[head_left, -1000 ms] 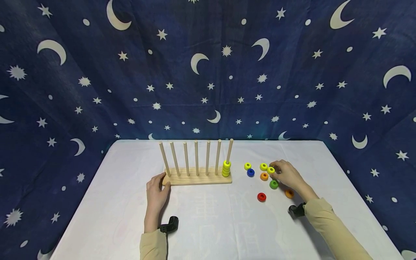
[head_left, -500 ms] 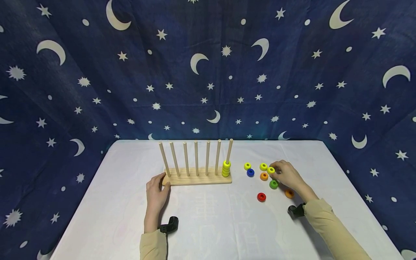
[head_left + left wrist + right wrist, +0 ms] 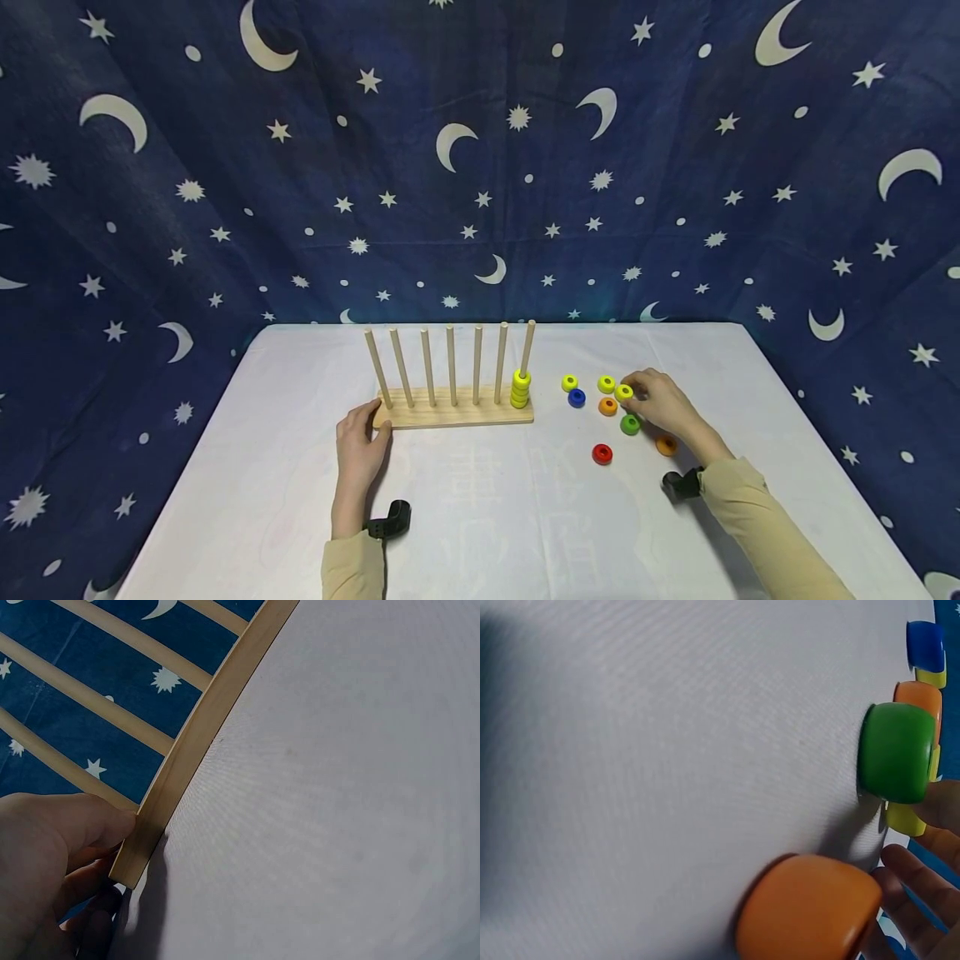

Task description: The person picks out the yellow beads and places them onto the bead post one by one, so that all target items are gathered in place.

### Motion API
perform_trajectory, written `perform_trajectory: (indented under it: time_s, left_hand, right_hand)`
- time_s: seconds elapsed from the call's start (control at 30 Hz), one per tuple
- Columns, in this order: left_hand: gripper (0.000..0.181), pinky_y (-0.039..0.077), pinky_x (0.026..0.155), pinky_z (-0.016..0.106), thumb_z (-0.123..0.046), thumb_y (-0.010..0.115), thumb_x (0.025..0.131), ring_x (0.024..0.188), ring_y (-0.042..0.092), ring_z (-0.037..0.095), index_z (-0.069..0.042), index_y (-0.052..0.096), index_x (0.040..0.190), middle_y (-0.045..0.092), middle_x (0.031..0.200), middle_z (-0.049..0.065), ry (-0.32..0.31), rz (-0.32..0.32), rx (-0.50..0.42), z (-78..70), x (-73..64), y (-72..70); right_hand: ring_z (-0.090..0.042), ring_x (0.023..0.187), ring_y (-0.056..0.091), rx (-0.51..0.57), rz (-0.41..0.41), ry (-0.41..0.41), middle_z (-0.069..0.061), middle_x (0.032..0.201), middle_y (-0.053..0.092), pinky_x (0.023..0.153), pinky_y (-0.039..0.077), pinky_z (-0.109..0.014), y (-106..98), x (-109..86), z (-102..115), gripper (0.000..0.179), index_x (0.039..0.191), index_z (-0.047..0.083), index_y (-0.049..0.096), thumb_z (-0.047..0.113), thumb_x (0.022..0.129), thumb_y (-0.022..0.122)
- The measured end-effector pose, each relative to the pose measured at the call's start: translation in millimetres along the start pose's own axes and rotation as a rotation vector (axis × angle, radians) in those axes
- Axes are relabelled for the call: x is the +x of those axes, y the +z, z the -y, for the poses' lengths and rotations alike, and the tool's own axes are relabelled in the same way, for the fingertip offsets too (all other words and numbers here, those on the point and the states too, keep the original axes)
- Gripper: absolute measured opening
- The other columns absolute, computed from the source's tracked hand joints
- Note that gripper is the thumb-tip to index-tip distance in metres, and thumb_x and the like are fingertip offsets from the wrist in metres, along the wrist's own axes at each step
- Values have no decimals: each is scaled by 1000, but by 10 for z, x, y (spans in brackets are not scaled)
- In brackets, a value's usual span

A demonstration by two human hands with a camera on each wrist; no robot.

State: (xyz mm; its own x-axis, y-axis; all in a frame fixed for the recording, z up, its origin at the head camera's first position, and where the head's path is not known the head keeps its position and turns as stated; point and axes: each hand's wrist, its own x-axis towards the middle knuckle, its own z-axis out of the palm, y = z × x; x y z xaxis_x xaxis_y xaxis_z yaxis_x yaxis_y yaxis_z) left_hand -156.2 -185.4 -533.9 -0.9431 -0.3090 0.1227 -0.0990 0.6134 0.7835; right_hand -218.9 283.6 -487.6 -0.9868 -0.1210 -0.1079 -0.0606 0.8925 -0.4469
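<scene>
Clock positions are read with your seat at six. Your left hand [image 3: 358, 442] grips the peg rack [image 3: 450, 417] at its nine o'clock end, thumb at the near corner. The rack stands upright; its three o'clock peg [image 3: 528, 346] carries a stack of yellow rings [image 3: 520, 392].

Your right hand [image 3: 663, 404], well off the rack towards three, pinches a loose yellow ring [image 3: 622, 397] between thumb and finger; the grip's far side is partly hidden.

From that ring, another yellow ring [image 3: 606, 387] lies near at ten o'clock, an orange ring [image 3: 607, 410] at eight, and a green ring [image 3: 628, 428] at six. In my judgement, a low sideways drag could scatter these. The held ring is small and rounded, so an off-centre pinch may let it slip. A dropped wrist could nudge the second orange ring [image 3: 667, 451] at about five. Pressure on the three o'clock peg might swing the rack, since you steady only the opposite end.
</scene>
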Motion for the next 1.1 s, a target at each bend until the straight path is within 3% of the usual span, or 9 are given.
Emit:
perform_trajectory:
  time_s: [0.4,1.1]
  left_hand:
    - [45,29,110,57,-13,62,89,131,36,39,1,54,131,52,134,23,2,-4,-5,-11,-10,-7]
    - [45,28,110,57,-13,62,90,132,35,39,0,54,132,52,135,22,-4,-7,13,2,-9,12]
  right_hand:
    - [-31,99,59,32,-2,28,-19,113,63,86,50,-49,-28,-7,19,38,120,1,60,18,87,67]
    - [-33,102,60,108,-105,2,-19,117,64,86,49,-51,-119,-131,175,41,126,3,56,16,89,64]
